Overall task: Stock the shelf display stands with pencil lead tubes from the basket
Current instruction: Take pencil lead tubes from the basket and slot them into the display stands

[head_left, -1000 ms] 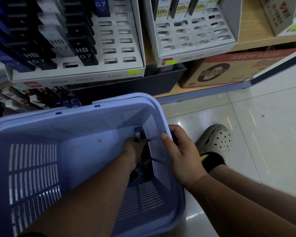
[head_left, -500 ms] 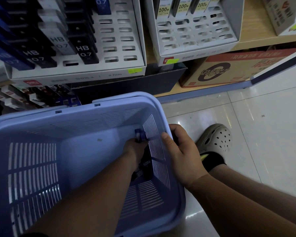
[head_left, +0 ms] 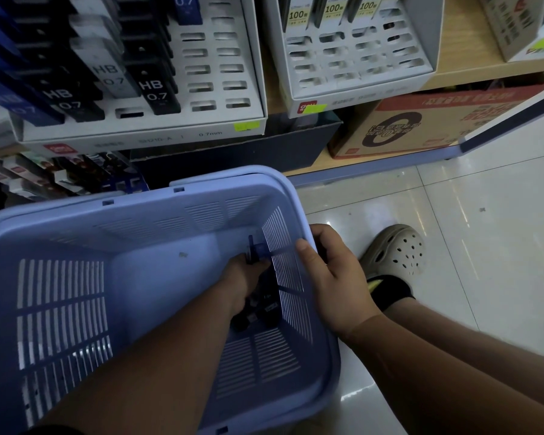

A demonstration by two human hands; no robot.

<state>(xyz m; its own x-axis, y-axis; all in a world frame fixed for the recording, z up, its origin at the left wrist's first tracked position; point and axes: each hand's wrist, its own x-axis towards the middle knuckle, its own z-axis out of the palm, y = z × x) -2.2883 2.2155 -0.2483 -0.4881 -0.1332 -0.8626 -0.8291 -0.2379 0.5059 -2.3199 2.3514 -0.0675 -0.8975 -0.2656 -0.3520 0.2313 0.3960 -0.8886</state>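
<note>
A light brown wooden shelf board (head_left: 459, 48) holds a big white cardboard display stand with rows of slots (head_left: 157, 138). Just right of that big stand, on the same board, sits a second white cardboard stand with slots (head_left: 358, 95). Far right of the big stand is a pale printed cardboard box (head_left: 515, 23).

Under the big stand runs a lower wooden shelf with a blue edge (head_left: 321, 164). On it, below the big stand, sits a dark blue open box (head_left: 233, 152). Right of that is an orange cardboard box with a black ring on it (head_left: 437, 120).

Below and right of the big stand is the shiny white tile floor (head_left: 453, 199). A tan rubber clog with holes (head_left: 396, 249) stands on it.
</note>
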